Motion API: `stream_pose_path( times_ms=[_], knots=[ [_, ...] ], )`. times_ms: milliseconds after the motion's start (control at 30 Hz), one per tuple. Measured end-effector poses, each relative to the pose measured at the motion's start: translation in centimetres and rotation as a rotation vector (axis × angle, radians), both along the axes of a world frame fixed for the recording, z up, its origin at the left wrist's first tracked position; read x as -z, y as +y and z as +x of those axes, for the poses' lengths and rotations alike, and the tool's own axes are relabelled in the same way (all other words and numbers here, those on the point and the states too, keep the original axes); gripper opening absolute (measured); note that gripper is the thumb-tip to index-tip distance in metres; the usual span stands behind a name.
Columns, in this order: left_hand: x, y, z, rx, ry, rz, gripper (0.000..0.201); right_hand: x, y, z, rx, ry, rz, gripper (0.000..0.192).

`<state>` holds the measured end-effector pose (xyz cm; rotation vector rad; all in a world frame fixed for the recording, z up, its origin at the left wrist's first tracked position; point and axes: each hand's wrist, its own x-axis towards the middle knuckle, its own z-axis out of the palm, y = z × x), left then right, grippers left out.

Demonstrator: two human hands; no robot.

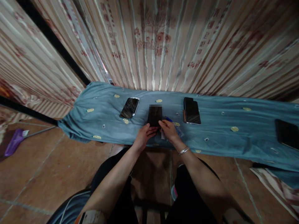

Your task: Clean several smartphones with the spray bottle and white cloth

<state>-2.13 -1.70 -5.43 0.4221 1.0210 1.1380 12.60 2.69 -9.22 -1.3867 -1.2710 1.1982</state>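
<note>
A dark smartphone (154,115) is held up between my two hands over the cloth, its screen side toward me and its top edge blurred out. My left hand (145,135) grips the lower left corner, with fingers under the bottom edge. At the lower right corner, my right hand (168,130) pinches the phone between thumb and fingers. Partly covered by my right hand lies a clear plastic bag (179,132), with something blue (168,119) sticking out beside it. A small pale strip below the right fingers is too hidden to name.
A blue patterned cloth (224,140) covers the long table. Phones in a stack (129,107) lie to the left, and another phone stack (192,110) to the right. A black tablet-like device (287,132) is at the far right. Behind hangs a curtain (154,68).
</note>
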Motion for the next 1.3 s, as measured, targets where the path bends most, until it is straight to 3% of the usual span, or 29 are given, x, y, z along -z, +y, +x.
stream_pose_path(
  times_ms=[133,267,400,500,533,633,733,867,1067,1300],
  knots=[
    [0.8,0.7,-0.9,0.039,0.237,0.010,0.015,0.1,0.5,0.8,0.007,-0.074,0.063,0.026],
    [1.5,1.3,-1.5,0.105,0.501,0.141,0.017,-0.3,0.4,1.2,-0.072,-0.254,0.146,0.025],
    [1.7,1.7,-2.6,0.119,0.793,0.275,0.019,-1.6,-0.7,1.0,-0.098,-0.612,0.192,0.044],
    [1.6,2.4,-3.5,0.057,1.049,0.418,0.001,-3.0,-1.8,0.6,-0.161,-0.950,0.215,0.041],
    [1.7,2.7,-3.6,0.022,1.092,0.439,0.010,-3.4,-2.0,0.4,-0.178,-1.025,0.236,0.040],
    [2.1,3.6,-3.3,0.025,1.044,0.380,0.033,-4.4,-2.5,0.2,-0.180,-1.155,0.255,0.036],
    [2.6,4.5,-2.6,0.033,0.935,0.332,0.044,-4.6,-2.6,0.1,-0.183,-1.207,0.204,0.031],
    [3.2,5.4,-2.0,0.002,0.781,0.302,0.046,-3.9,-2.5,-0.1,-0.182,-1.142,0.170,0.032],
    [3.2,6.8,-1.9,-0.133,0.499,0.141,0.052,-2.5,-1.8,0.4,-0.037,-0.824,0.142,0.033],
    [2.4,7.9,-1.4,-0.172,0.292,0.075,0.024,-1.0,-1.1,0.6,0.105,-0.237,0.090,0.028]
  ],
)
